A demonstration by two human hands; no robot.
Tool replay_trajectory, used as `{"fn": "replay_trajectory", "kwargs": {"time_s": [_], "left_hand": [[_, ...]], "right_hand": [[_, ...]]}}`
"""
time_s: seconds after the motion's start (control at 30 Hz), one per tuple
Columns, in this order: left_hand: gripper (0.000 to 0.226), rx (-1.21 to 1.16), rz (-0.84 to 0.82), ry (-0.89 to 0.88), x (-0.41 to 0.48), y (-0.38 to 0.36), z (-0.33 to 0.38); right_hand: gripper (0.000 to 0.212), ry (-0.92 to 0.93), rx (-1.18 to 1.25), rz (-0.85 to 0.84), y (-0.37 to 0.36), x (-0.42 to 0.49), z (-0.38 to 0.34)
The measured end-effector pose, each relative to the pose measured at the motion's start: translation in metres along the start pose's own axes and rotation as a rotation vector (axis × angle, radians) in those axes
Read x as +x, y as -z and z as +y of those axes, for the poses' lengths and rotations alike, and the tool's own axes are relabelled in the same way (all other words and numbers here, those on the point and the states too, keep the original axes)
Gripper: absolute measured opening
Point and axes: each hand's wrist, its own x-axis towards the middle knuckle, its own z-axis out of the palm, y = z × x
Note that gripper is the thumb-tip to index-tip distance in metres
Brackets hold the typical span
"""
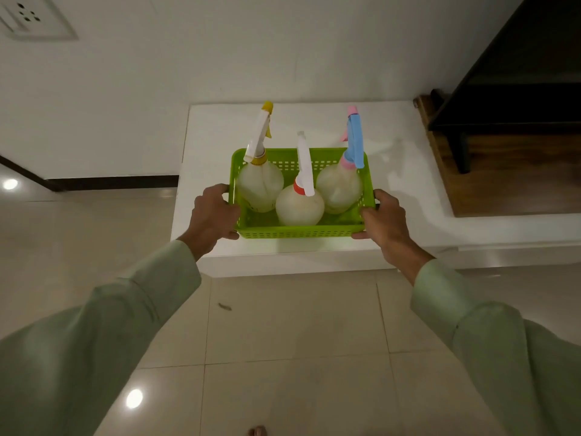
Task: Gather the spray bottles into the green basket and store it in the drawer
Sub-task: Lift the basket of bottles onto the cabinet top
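Observation:
The green basket (301, 232) sits over the low white ledge (408, 171), and three translucent spray bottles stand upright in it. A bottle with a yellow nozzle (261, 184) is at the left, one with an orange collar and white trigger (300, 206) in the middle front, one with a blue and pink head (341, 187) at the right. My left hand (213, 217) grips the basket's left end. My right hand (385, 221) grips its right end. Whether the basket rests on the ledge or is lifted I cannot tell. No drawer is visible.
A dark wooden cabinet (509, 89) stands at the right on a wooden base (503, 184). A white wall with a socket plate (28, 17) is behind the ledge. Glossy beige floor tiles (283, 325) lie below, with a small scrap (224, 306) on them.

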Motion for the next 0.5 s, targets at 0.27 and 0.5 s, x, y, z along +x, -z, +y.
{"fn": "replay_trajectory", "kwargs": {"time_s": [0.27, 0.5], "left_hand": [[0.036, -0.273, 0.292, -0.092, -0.092, -0.048, -0.077], [0.040, -0.847, -0.092, 0.573, -0.049, -0.124, -0.167]], "right_hand": [[0.013, -0.042, 0.467, 0.250, -0.026, -0.083, 0.075], [0.047, -0.658, 0.835, -0.020, -0.090, -0.054, 0.168]]}}
